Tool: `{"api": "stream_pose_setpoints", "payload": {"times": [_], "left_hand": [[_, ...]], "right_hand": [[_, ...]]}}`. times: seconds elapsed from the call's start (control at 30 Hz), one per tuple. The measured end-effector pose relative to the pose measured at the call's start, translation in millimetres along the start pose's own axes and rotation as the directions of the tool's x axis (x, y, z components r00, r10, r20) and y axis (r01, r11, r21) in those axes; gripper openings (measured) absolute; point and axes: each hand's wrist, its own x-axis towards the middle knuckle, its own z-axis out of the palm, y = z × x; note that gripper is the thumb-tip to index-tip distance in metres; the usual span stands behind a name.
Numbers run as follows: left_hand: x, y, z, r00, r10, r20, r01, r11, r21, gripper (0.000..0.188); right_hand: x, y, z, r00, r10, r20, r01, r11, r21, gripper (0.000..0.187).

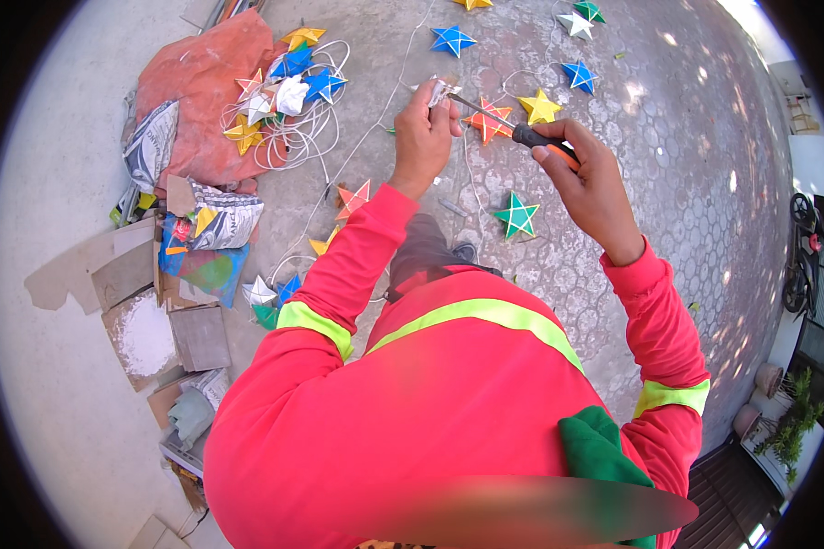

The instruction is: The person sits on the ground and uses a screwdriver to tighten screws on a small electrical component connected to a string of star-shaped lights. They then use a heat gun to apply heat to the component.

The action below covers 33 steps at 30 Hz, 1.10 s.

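Observation:
My right hand grips a screwdriver by its black and orange handle. Its thin shaft points left, with the tip at a small whitish piece pinched in the fingers of my left hand. The fingers partly cover that piece, so its exact kind cannot be made out. Just below and beyond the shaft are a red-orange star and a yellow star, both on the ground. A green star lantern lies nearer to me, between my forearms.
Blue stars and others lie along a white wire on the paving. At left, a heap of stars and coiled white cord rests by a red-orange sheet. Sacks and cardboard line the wall. A bicycle stands far right.

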Motion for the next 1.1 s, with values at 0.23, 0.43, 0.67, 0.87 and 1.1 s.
{"api": "stream_pose_setpoints", "payload": {"times": [0.23,0.43,0.67,0.87,1.1], "left_hand": [[2.2,1.8,-0.4,0.999,-0.029,0.026,0.030,0.999,-0.025,0.028],[3.5,4.7,5.2,1.000,-0.016,0.003,0.016,1.000,-0.019,0.030],[6.8,11.9,1.8,0.999,-0.010,0.031,0.009,1.000,0.020,0.029],[4.5,17.1,3.5,0.998,-0.021,0.061,0.019,0.999,0.027,0.027],[2.5,15.0,5.0,0.999,-0.023,0.027,0.023,1.000,0.009,0.027]], "right_hand": [[-6.0,-1.9,-6.9,0.978,-0.166,0.124,0.199,0.918,-0.344,0.044],[-7.8,1.7,-0.5,0.956,-0.276,0.100,0.283,0.773,-0.568,0.038],[-6.0,6.7,4.2,0.990,0.132,0.052,-0.141,0.960,0.243,0.035],[-8.6,-4.8,-4.4,0.957,-0.263,0.121,0.284,0.773,-0.568,0.045],[-3.6,-3.7,1.9,0.971,-0.238,0.035,0.229,0.869,-0.439,0.038]]}}
